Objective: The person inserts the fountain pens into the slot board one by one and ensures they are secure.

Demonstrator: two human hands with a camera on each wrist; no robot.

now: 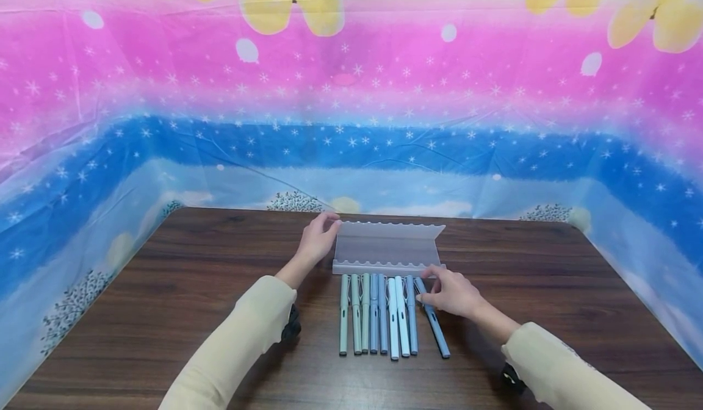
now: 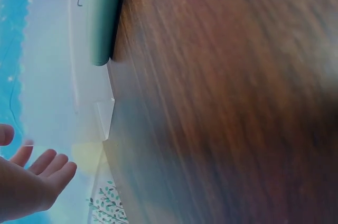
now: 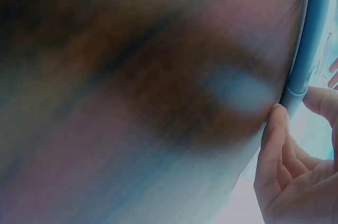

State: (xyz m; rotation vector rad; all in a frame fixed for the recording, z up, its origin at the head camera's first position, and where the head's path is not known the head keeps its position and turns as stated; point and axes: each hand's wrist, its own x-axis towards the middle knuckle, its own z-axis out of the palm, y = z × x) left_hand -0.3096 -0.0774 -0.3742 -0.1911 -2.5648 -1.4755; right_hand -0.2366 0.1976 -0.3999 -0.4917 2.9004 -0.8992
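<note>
A translucent plastic pen case with scalloped edges stands unfolded on the table, its back panel raised. My left hand is at its upper left corner, thumb and index finger pinching the panel's edge; the other fingers of that hand are loosely bent in the left wrist view. In front of the case lies a row of capped pens, green, blue and pale blue. My right hand pinches the end of the slanted blue pen at the row's right; thumb and finger sit on either side of its barrel.
The brown wooden table extends to both sides of the pens. A patterned cloth with snowflakes and butterflies hangs around its back and sides. One green pen lies against the case's front edge in the left wrist view.
</note>
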